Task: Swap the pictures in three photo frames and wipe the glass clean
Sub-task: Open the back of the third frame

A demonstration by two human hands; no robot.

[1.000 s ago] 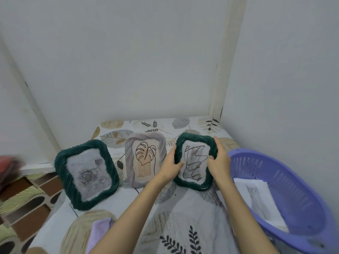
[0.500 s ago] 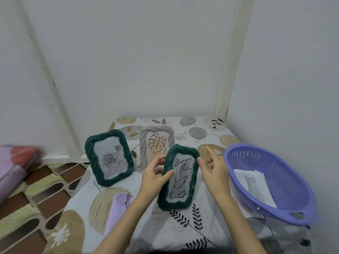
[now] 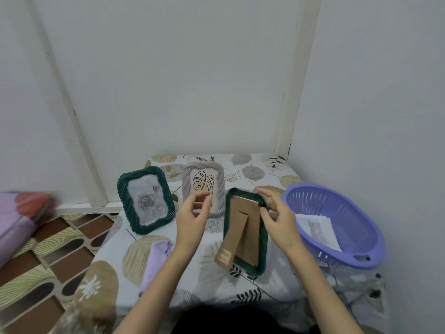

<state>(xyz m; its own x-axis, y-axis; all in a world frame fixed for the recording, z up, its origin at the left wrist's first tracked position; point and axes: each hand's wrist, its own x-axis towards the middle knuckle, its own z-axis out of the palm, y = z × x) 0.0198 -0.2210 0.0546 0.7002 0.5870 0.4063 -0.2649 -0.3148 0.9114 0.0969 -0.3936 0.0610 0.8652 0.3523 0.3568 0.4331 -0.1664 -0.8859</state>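
A small dark green photo frame (image 3: 243, 227) lies face down on the leaf-print table (image 3: 252, 292), its brown cardboard back and fold-out stand showing. My right hand (image 3: 277, 218) grips its top right corner, fingertips at a small black tab there. My left hand (image 3: 192, 213) hovers just left of the frame, fingers apart and holding nothing. A larger green frame with a rose picture (image 3: 146, 202) stands at the left. A grey frame with a leaf drawing (image 3: 203, 182) stands behind my left hand. A lilac cloth (image 3: 156, 259) lies near the table's front left.
A purple plastic basket (image 3: 337, 206) sits at the right of the table, with white printed pictures (image 3: 317, 227) inside. Walls close off the back and right. A patterned floor and folded bedding (image 3: 19, 213) are to the left.
The small green frame went from upright in both hands to face down on the table, back side up. My left hand let go; my right hand shifted to the top right corner.
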